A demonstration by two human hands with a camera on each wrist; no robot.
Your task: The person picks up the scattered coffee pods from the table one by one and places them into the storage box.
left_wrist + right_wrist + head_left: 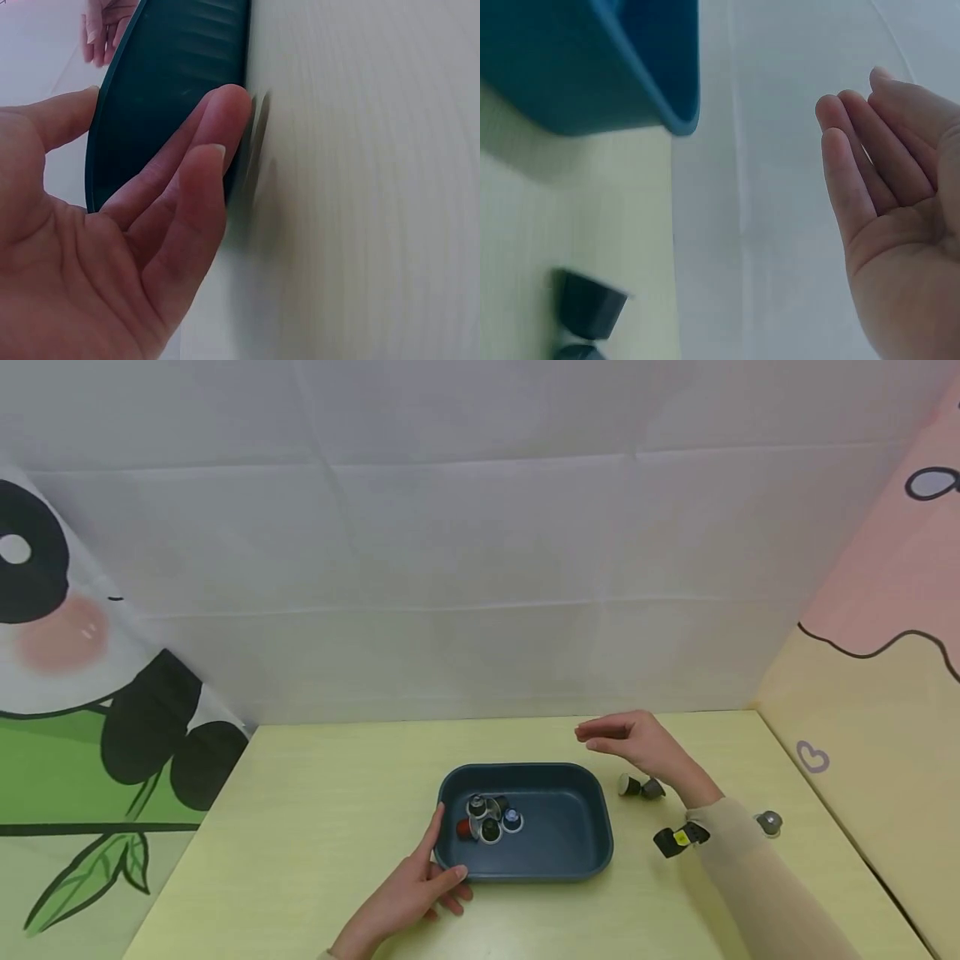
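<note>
A dark blue rectangular tray (555, 860) lies on the table, with several coffee capsules (491, 830) clustered in its left half. My left hand (412, 889) holds the tray's near left corner. In the left wrist view, its fingers (199, 187) curve against the outer wall while one fingertip touches the rim. To the right of the tray, my right hand (637, 745) hovers with relaxed fingers and nothing in them; its palm (907, 247) shows in the right wrist view. Two dark capsules (641, 787) lie on the table below that hand.
A single grey capsule (768, 823) sits farther right, beyond the right forearm. The pale yellow table (322, 810) meets a white cloth backdrop (465, 568) at the back. Printed panels stand on the left and the right (862, 760). A black strap device (681, 838) is on the right wrist.
</note>
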